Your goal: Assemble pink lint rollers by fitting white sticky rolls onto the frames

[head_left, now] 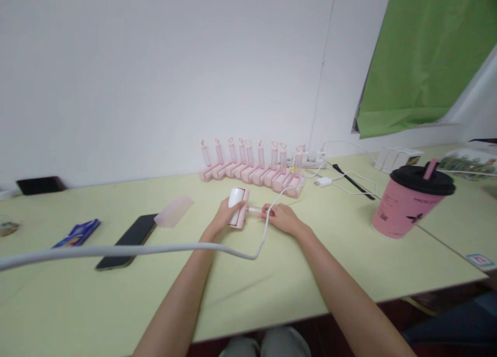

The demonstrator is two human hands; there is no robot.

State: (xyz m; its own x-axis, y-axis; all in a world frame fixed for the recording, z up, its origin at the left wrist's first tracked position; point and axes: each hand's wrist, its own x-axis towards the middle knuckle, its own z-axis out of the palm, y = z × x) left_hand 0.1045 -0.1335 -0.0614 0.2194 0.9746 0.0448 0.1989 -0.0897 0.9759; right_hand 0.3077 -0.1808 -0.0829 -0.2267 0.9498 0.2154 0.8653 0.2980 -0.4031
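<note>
My left hand [224,216] is wrapped round the head of a lint roller [235,206], which has a white roll in a pink cover and lies sideways. A clear pinkish handle [254,210] sticks out from the head to the right. My right hand [284,217] has its fingers closed round the far end of that handle. Behind both hands, a row of similar pink lint rollers [250,173] lines the wall, their clear handles with loops pointing up. A translucent pink sheet or sleeve [173,211] lies left of my left hand.
A white cable [155,250] crosses close in front of the camera. On the left lie a phone [130,240], a blue packet [77,233] and a dark device [41,185]. A pink cup [404,207], a charger [323,181] and a black strap [353,181] are on the right.
</note>
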